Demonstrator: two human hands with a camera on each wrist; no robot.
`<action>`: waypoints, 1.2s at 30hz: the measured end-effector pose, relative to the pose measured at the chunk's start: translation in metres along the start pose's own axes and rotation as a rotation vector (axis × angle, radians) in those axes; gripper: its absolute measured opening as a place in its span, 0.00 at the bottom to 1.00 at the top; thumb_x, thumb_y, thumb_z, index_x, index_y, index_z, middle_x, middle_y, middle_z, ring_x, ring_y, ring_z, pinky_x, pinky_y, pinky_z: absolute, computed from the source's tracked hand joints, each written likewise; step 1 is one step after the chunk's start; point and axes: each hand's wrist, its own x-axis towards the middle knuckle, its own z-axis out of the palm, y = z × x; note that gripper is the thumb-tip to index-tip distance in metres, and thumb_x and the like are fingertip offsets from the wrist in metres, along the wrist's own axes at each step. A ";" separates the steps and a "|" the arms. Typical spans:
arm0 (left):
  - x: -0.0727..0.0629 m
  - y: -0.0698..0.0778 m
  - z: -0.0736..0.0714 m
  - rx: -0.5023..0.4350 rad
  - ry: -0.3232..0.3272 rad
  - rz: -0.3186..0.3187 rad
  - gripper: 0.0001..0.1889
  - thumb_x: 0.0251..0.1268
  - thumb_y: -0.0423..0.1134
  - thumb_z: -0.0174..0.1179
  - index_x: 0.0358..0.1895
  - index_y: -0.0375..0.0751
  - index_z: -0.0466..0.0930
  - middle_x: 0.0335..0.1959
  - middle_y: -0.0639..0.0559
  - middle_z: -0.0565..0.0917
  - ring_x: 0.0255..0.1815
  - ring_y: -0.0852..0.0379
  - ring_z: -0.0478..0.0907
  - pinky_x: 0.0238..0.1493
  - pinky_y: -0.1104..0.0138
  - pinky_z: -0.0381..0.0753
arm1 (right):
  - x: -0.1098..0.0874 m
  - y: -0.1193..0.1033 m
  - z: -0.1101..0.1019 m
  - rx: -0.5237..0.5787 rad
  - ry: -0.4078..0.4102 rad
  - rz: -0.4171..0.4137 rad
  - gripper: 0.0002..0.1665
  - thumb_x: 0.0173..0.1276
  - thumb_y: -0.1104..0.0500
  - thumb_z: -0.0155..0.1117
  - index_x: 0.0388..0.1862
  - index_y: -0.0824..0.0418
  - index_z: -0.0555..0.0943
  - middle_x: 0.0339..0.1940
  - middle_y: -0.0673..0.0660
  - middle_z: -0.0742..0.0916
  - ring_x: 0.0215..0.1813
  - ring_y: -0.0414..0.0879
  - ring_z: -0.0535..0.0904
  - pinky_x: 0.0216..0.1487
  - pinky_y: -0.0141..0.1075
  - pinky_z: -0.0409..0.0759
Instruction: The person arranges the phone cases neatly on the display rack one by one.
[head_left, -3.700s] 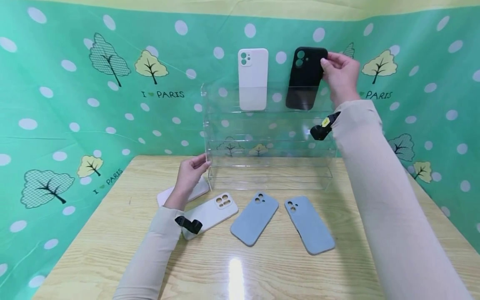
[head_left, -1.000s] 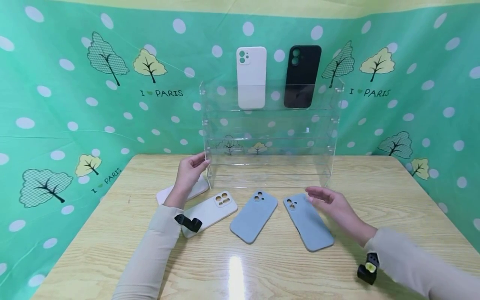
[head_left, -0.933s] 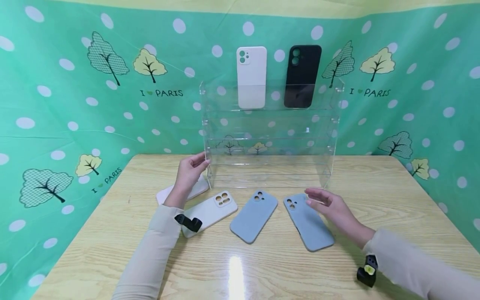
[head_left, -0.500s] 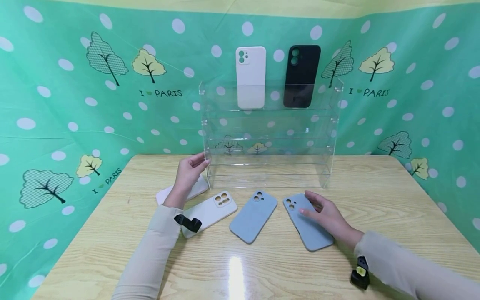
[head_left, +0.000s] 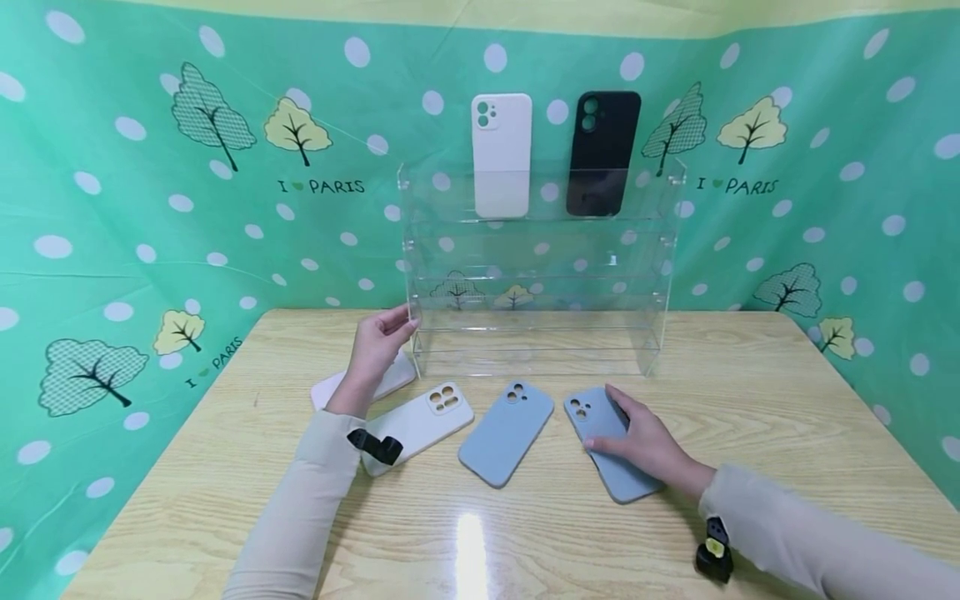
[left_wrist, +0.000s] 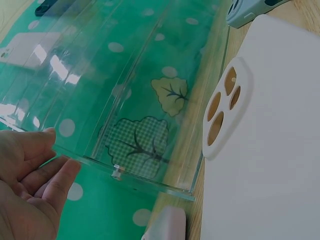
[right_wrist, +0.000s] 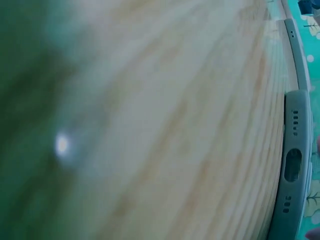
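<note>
My left hand (head_left: pixel 375 350) pinches the left side panel of a clear acrylic display rack (head_left: pixel 450 221), thumb on one side of its edge and fingers on the other. Toward the right of the table, my right hand (head_left: pixel 648 446) spans a blue-grey phone case (head_left: pixel 602 417), thumb at its left edge and fingers along its right edge. That case lies flat, camera holes away from me; its bottom edge (right_wrist: pixel 292 165) shows in the right wrist view. A white phone case (head_left: pixel 502 150) and a black phone case (head_left: pixel 603 150) stand on the rack's top tier.
Another blue-grey case (head_left: pixel 506 433) lies on the wooden table (head_left: pixel 570 550) left of the right hand. Beside it are a white case (head_left: pixel 423 425) with several camera holes and a pale case (head_left: pixel 393 375), partly behind my left hand. A green printed cloth (head_left: pixel 150 225) hangs behind.
My right hand let go of the black case on the top tier, came down to the right blue-grey case and closed over it. My left hand stays on the rack.
</note>
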 end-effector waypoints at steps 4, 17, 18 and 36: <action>0.000 0.000 0.000 0.002 0.001 -0.001 0.21 0.66 0.35 0.58 0.61 0.33 0.72 0.58 0.38 0.77 0.59 0.48 0.75 0.58 0.68 0.76 | 0.000 -0.003 0.002 -0.060 0.008 -0.003 0.64 0.48 0.44 0.76 0.72 0.73 0.51 0.72 0.73 0.59 0.72 0.67 0.53 0.69 0.58 0.57; 0.000 0.000 -0.001 0.002 0.004 -0.002 0.22 0.65 0.35 0.59 0.61 0.33 0.72 0.58 0.38 0.77 0.59 0.48 0.75 0.58 0.68 0.76 | -0.002 -0.009 0.003 -0.073 0.074 -0.083 0.62 0.46 0.51 0.79 0.74 0.63 0.54 0.71 0.71 0.61 0.69 0.68 0.56 0.65 0.62 0.62; 0.000 0.000 -0.001 0.002 0.005 -0.006 0.22 0.65 0.35 0.59 0.61 0.34 0.72 0.58 0.39 0.77 0.59 0.48 0.75 0.57 0.69 0.76 | -0.002 -0.009 0.003 -0.070 0.084 -0.081 0.61 0.47 0.52 0.79 0.74 0.63 0.54 0.70 0.71 0.61 0.69 0.69 0.56 0.65 0.63 0.62; 0.000 0.001 0.000 0.000 0.011 -0.028 0.21 0.65 0.35 0.59 0.61 0.34 0.72 0.58 0.40 0.77 0.59 0.49 0.75 0.56 0.69 0.77 | -0.001 -0.009 -0.012 0.089 0.306 -0.002 0.25 0.72 0.56 0.56 0.65 0.64 0.71 0.53 0.64 0.82 0.47 0.50 0.79 0.37 0.24 0.78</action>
